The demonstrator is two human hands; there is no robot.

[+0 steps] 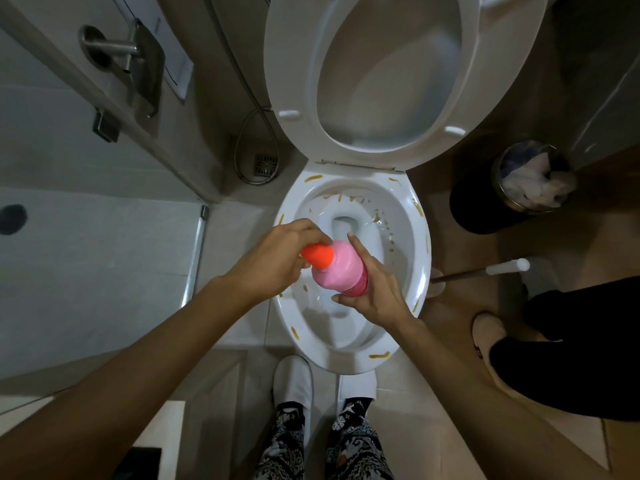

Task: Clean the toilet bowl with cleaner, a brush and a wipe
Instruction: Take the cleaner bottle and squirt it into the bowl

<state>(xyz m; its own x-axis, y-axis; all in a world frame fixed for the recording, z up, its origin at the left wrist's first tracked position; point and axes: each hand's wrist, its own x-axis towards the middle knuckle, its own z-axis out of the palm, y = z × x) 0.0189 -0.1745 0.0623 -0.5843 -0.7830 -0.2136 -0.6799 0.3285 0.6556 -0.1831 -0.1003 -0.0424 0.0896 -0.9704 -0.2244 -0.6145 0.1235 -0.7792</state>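
One pink bottle (341,268) of cleaner is held over the open toilet bowl (420,247), tipped nearly flat, its long axis running from the orange cap (317,256) on the left to its base on the right. The cap is gripped by the curled fingers of the left hand (277,254); the body is gripped from the right by the right hand (372,289), fingers spread along it. The cap appears to be on, so its removal is judged to be the step in hand, a twist by the left hand against the right. Yellow-brown streaks are seen round the rim and inside the bowl. One brush (485,270) handle lies to the right of the bowl, nearer the right hand. One bin (512,192) is seen; no wipe can be told.
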